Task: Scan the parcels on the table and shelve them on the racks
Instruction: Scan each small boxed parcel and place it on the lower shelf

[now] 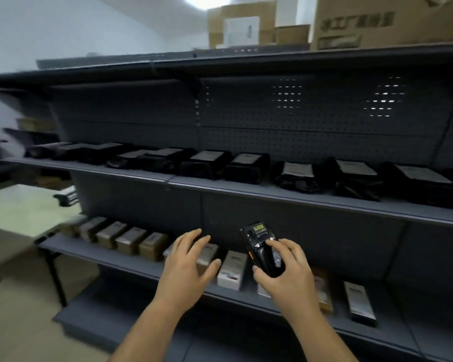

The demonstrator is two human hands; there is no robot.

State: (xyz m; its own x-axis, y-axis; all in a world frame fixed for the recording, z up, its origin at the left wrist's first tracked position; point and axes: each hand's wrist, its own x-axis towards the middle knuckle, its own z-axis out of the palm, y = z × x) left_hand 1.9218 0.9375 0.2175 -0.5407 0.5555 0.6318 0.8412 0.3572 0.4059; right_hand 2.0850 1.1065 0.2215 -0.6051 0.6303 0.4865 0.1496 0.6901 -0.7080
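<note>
Our right hand (285,273) grips the scanner (256,237), fingers curled round it. Our left hand (188,259) hovers with fingers spread (holding nothing) over small boxes (232,270) on the rack (298,198), lower shelf. On the middle shelf lie black parcels (246,165).

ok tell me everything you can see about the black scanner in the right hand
The black plastic handheld scanner looks glossy, with a small yellow-lit window near its top end and an orange mark on its left side. It is tilted, top end pointing toward the grey metal rack. The right hand grips it, fingers curled over it, thumb at its lower left edge.
</note>
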